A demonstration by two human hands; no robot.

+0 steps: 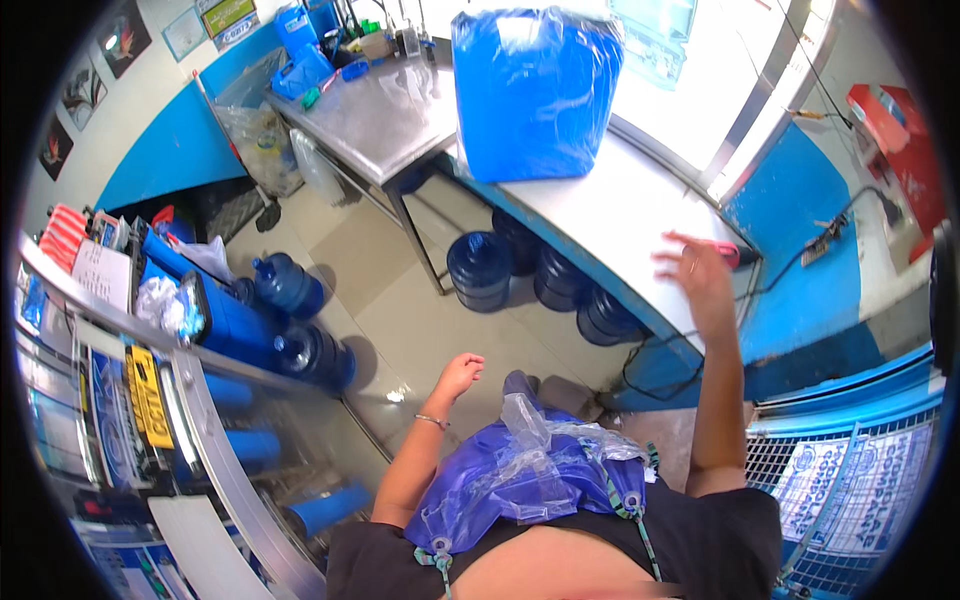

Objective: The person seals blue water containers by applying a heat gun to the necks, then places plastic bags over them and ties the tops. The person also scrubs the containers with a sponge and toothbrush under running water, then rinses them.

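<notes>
Over the right end of the white counter, my right hand is raised with its fingers apart and nothing in it. Just beyond that hand lies a red and black handheld tool, partly hidden by the fingers; its kind cannot be told. A large blue plastic container wrapped in clear film stands upright on the counter's far part. My left hand hangs empty above the tiled floor, fingers loosely curled. A purple plastic apron with clear tape and cord ties covers my front.
Several blue water jugs stand beneath the counter, with others on the floor at left. A steel table adjoins the counter. A metal-framed glass door is at left, a blue wire grille at right. A black cable runs along the wall.
</notes>
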